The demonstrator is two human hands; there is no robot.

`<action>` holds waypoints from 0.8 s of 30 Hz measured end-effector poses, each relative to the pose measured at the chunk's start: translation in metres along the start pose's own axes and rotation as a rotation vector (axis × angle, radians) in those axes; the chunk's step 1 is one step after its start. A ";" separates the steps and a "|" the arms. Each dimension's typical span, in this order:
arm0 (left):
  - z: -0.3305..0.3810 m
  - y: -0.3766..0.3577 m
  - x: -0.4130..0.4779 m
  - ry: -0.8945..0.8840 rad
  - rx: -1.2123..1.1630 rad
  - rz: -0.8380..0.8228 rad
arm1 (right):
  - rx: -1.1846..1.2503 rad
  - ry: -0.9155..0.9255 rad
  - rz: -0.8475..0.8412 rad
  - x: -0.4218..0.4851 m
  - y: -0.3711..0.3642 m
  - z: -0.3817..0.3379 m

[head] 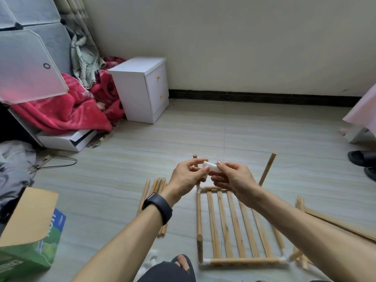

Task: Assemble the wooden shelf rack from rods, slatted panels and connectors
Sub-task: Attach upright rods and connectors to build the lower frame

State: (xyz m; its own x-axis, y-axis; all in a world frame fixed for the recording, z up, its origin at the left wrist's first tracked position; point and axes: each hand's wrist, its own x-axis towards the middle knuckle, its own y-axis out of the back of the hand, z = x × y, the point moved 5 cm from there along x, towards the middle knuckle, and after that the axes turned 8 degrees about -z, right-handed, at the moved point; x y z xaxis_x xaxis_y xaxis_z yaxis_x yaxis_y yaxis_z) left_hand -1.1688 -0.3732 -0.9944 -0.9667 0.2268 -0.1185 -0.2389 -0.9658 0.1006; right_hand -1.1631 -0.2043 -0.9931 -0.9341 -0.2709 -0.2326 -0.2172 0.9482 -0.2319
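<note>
My left hand (187, 178) and my right hand (234, 180) meet above the floor and pinch a small white connector (211, 166) between their fingertips. Below them a slatted wooden panel (236, 226) lies flat, framed by rods joined with white corner connectors (205, 262). Upright rods stand at its corners: one at the far right (267, 169), one at the near left (200, 249), and one at the far left (195, 156) mostly hidden behind my left hand. A bundle of loose rods (156, 188) lies left of the panel.
More wooden slats (333, 220) lie at the right. A cardboard box (26, 231) sits at the lower left, and white connectors (151, 259) lie near my sandalled foot (183, 263). A white nightstand (142, 88), red blanket (67, 110) and black slippers (364, 161) border the floor.
</note>
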 end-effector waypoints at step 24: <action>0.005 0.063 0.074 0.007 0.632 0.169 | -0.622 -0.074 0.083 0.057 0.014 0.047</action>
State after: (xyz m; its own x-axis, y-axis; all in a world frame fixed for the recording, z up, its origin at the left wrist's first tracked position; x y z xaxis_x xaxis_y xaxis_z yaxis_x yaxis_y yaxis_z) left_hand -1.2559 -0.4163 -0.9916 -0.9956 0.0750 -0.0566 -0.0934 -0.7275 0.6798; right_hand -1.2061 -0.2143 -1.0545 -0.9378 -0.1816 -0.2959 -0.2894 0.8797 0.3773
